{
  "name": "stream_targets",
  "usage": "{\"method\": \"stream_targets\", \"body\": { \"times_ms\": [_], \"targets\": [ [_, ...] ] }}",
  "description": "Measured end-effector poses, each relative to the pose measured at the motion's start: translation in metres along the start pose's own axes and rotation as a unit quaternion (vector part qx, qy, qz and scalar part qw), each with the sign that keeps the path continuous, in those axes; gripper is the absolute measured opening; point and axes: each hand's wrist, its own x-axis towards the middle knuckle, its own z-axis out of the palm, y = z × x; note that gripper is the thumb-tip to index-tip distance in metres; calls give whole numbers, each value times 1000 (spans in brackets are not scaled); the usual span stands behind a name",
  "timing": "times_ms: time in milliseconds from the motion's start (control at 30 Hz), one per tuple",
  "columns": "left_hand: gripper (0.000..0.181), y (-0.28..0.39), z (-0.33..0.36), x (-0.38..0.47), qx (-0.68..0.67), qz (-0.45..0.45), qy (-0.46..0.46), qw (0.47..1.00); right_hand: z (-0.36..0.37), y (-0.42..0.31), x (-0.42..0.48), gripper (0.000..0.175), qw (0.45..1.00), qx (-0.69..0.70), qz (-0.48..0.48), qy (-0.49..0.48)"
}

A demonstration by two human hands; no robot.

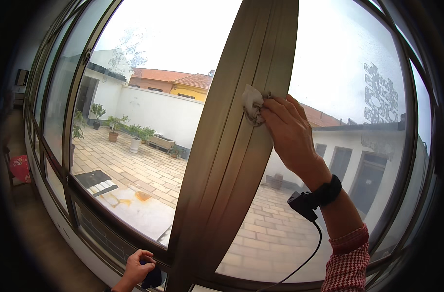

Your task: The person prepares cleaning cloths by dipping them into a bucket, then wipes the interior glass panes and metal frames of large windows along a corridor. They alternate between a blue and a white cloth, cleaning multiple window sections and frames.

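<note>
My right hand (289, 133) presses a crumpled, soiled white cloth or tissue (253, 104) against the wide metal mullion (236, 146) between two window panes. A small fitting shows on the mullion just above my fingertips. On my right wrist is a black strap with a small black device (303, 205) and a cable hanging from it. Low in the view, my left hand (138, 265) is at the lower window frame, its fingers curled by a dark blue item (152, 275); whether it grips this item or the frame is unclear.
The left pane's lower frame rail (123, 230) runs beneath my left hand's side. A hazy right pane (338, 73) bears a patterned mark. Outside lies a brick-paved courtyard (156, 175) with potted plants. A chair with a red patterned cover (20, 168) stands at the far left indoors.
</note>
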Motion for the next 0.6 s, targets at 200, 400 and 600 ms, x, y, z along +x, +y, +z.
{"method": "stream_targets", "body": {
  "times_ms": [200, 400, 600],
  "targets": [
    [54, -17, 25, 44, 126, 153, 56, 978, 12, 101, 109, 14, 991, -73, 110, 17],
    [45, -31, 25, 49, 102, 128, 32, 986, 32, 208, 221, 19, 979, -84, 116, 147],
    [52, -22, 24, 42, 157, 116, 20, 981, 30, 161, 180, 40, 985, -94, 136, -51]
  ]
}}
